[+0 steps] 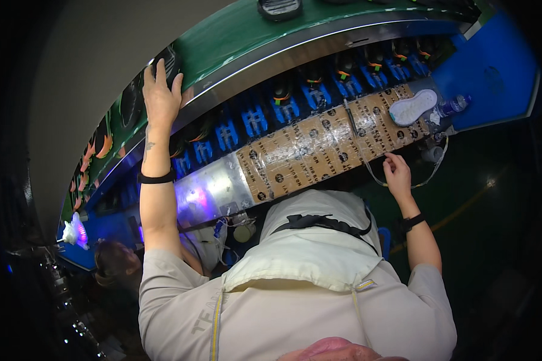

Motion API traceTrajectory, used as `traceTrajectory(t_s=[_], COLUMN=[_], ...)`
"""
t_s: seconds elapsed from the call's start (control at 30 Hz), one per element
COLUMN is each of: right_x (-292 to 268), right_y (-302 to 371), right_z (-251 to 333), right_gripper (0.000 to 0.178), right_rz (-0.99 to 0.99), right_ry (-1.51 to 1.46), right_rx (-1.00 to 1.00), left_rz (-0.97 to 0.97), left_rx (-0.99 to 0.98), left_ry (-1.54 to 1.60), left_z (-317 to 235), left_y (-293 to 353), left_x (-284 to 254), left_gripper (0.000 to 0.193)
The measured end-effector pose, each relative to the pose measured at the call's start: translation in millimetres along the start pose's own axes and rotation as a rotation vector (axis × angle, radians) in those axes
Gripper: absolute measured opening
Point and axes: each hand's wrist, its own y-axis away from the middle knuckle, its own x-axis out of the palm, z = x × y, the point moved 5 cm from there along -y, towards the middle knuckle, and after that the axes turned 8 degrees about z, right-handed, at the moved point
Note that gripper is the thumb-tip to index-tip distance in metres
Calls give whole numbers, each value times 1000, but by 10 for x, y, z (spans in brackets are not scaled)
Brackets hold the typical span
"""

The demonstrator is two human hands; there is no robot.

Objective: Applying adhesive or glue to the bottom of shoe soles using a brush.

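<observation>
My left hand (161, 99) reaches out to the far left, over the green conveyor belt (235, 37). Its fingers are spread and touch a black shoe sole (171, 59) lying at the belt's edge. Another dark sole (130, 103) rests beside it on the belt. My right hand (398, 175) is low at the near edge of the worktop, its fingers curled and the tips close together. Whatever those fingertips hold, if anything, is too small to make out. A thin cable loop (376, 178) hangs just left of them.
Brown printed sheeting (307, 150) covers the worktop. On its right end lie a white sole-shaped piece (413, 108) and a purple-labelled bottle (453, 106). Blue holders (255, 120) with dark shoes line the space under the belt. A co-worker's head (115, 263) shows at lower left.
</observation>
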Motion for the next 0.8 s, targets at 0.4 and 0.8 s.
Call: traceTrajectory(t_s=[0.4,0.8], right_x=[1345,552], right_y=[-1405,-315], right_z=[-481,1689], right_gripper=[38,19], right_rz=[299,654], right_ry=[463,272], right_rx=[115,-587], left_rz=[382,610], left_rx=[-140,-1025], left_ry=[962,1918], left_z=[-2440,-3084], left_y=[1540,1938], left_x=[439,862], left_gripper=[17,35])
